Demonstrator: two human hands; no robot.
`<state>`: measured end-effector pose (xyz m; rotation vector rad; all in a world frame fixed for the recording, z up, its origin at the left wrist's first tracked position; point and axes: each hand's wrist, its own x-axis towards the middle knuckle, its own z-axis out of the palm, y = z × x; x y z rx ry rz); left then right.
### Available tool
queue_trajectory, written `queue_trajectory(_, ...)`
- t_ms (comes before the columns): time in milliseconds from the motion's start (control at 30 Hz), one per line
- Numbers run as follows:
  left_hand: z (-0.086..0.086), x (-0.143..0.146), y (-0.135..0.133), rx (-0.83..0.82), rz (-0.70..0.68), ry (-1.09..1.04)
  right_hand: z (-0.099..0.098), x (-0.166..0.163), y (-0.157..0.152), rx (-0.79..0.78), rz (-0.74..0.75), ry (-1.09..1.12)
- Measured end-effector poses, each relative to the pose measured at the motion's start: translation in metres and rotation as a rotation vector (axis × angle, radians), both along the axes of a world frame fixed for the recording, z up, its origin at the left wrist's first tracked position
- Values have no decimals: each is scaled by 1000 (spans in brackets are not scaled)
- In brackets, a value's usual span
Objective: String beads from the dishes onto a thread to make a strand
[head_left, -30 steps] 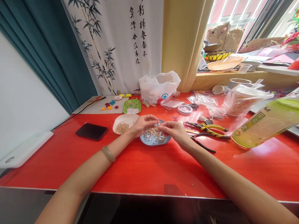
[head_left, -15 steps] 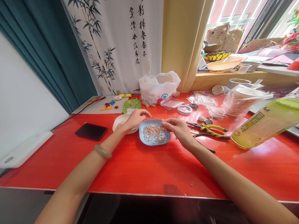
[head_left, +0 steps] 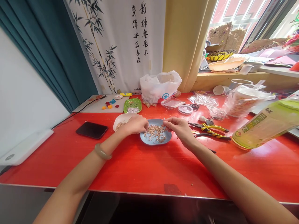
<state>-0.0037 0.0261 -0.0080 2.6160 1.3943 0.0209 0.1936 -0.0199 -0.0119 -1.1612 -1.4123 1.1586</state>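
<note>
Both hands meet at the blue dish [head_left: 146, 141] of small gold beads [head_left: 154, 133] on the red tabletop [head_left: 144, 168]. The left hand [head_left: 136, 125] has its fingers curled at the rim; the right hand [head_left: 177, 127] has its fingers pinched over the beads, though I cannot tell on what. A nudge on the rim could tip the dish and scatter beads.

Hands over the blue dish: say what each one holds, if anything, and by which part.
It cannot be told. The left hand and right hand pinch at the small beads in the blue dish, too tiny to make out.

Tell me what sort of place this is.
Probably a home craft table for making beaded jewellery. A blue dish of small gold findings sits under both hands, a white bowl of beads is beside it, and pliers lie on the red table by a window.
</note>
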Motion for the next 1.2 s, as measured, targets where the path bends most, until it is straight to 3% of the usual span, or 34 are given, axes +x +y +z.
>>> queue_trajectory(167,2,-1,0,-88,63,-185,0,-1,-1,2,23,-12)
queue_trajectory(367,1,6,2,-490,98,-891,-4,-3,-2,-66,116,-10)
queue_trajectory(500,-4,10,0,-637,147,-1158,-5,-5,-4,-67,165,-12)
queue_trajectory(833,-15,13,0,-826,165,-1332,-3,-9,-9,-101,205,-19)
queue_trajectory(1200,-14,16,-4,-890,189,-1397,0,-9,-11,-118,205,9)
